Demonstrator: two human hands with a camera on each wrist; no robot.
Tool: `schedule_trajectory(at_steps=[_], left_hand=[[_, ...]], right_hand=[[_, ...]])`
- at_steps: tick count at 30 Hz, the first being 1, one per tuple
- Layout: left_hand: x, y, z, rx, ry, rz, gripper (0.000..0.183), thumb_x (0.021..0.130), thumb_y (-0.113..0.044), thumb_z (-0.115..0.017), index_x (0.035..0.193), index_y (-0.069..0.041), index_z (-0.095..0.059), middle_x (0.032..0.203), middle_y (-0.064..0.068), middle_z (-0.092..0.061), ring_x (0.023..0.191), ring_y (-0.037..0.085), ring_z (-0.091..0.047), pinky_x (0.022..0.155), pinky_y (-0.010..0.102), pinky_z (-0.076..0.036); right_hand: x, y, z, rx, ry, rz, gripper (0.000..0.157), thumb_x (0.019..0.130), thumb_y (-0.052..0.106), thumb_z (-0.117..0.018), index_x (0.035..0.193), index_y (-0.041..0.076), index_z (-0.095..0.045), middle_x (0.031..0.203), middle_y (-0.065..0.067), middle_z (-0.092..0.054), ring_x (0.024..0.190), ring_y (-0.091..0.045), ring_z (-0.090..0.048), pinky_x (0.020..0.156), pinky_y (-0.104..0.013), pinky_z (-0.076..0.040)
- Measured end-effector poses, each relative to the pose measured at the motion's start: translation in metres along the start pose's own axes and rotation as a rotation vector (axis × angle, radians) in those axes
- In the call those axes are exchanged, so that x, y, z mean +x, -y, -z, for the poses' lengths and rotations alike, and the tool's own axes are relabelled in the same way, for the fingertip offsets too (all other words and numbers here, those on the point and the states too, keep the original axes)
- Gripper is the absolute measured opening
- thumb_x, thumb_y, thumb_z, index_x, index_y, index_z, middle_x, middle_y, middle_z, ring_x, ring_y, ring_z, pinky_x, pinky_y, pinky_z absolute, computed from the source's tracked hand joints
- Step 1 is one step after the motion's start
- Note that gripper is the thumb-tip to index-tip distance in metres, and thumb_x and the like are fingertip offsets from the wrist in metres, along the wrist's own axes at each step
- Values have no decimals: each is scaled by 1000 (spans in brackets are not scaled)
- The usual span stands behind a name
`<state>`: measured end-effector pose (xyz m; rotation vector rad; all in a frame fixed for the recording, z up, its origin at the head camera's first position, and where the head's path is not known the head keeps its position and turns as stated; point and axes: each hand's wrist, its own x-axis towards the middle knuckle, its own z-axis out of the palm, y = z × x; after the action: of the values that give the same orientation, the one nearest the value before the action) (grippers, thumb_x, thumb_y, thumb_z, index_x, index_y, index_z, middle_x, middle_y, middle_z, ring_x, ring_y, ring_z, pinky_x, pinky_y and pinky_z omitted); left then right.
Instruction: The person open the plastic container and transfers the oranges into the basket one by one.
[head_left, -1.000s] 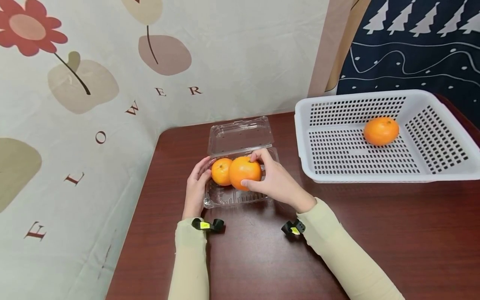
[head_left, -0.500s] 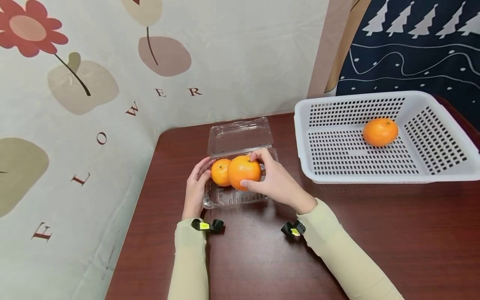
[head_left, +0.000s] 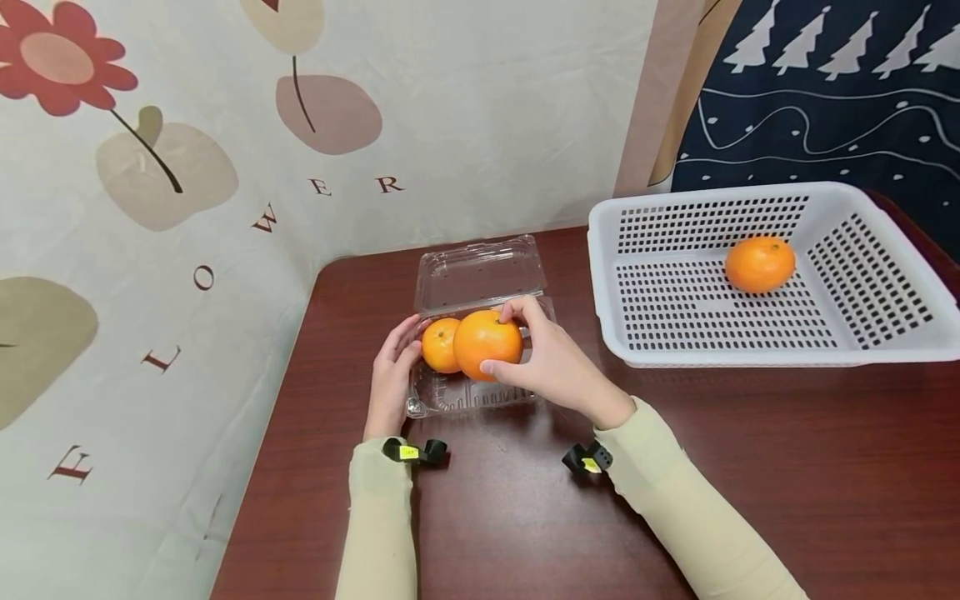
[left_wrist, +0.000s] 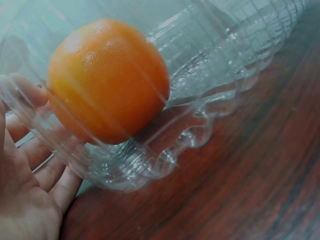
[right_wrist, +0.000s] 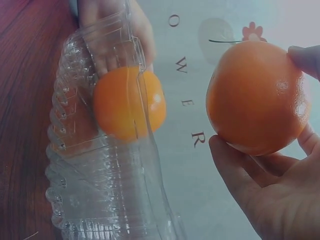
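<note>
Sleeves point(head_left: 382, 517): pale yellow-green fabric, a black wrist camera at each cuff.
Desk point(head_left: 495, 500): glossy, red-brown, wood-grained.
Right hand point(head_left: 558, 362): grasping the held orange, thumb and fingers spread around its right side.
Held orange point(head_left: 486, 346): smooth, shiny, dimpled, nearly round; above the clear box, stem mark up and towards the far right; slightly squat, long axis hard to tell.
Left hand point(head_left: 390, 375): fingers and thumb bent round the box's left end.
Second orange point(head_left: 438, 346): inside at the left, apart from the held one, stem mark upward.
Clear box point(head_left: 442, 396): thin ribbed plastic, long axis left to right, lid point(head_left: 480, 271) folded back.
Basket point(head_left: 735, 358): white perforated plastic, holding an oval third orange point(head_left: 760, 265), long axis sideways.
Wall cloth point(head_left: 487, 108): pale, flower-printed.
</note>
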<state>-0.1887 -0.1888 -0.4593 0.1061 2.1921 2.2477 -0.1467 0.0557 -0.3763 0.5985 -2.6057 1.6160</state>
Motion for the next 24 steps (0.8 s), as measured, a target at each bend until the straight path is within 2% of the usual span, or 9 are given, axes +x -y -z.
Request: schedule_trajectory(at_steps=[6, 16, 22, 24], left_hand=[[-3, -9, -4, -3, 15, 1, 40, 94, -14, -45, 133, -9, -41, 130, 8, -47, 119, 15, -42, 96, 25, -36], [3, 7, 1, 18, -3, -11, 39, 92, -25, -49, 130, -19, -46, 127, 1, -50, 118, 13, -43, 97, 28, -35], [3, 9, 2, 23, -2, -3, 38, 92, -26, -49, 130, -21, -46, 127, -2, -50, 118, 11, -44, 97, 28, -35], [1, 3, 0, 28, 3, 6, 38, 93, -23, -48, 131, -19, -45, 128, -1, -49, 118, 12, -43, 97, 29, -35]], right_hand=[[-1, 4, 3, -8, -7, 10, 53, 71, 46, -69, 105, 23, -35, 113, 10, -46, 97, -9, -50, 83, -29, -44], [-1, 4, 4, -24, -15, 22, 53, 71, 45, -69, 104, 23, -35, 113, 9, -46, 95, -12, -51, 82, -29, -44], [-1, 7, 6, -20, -23, 36, 52, 71, 42, -70, 103, 22, -35, 113, 9, -47, 96, -11, -51, 81, -28, -44], [-2, 8, 7, -20, -28, 34, 52, 71, 42, -71, 103, 22, -35, 113, 9, -47, 96, -11, -51, 80, -28, -45]])
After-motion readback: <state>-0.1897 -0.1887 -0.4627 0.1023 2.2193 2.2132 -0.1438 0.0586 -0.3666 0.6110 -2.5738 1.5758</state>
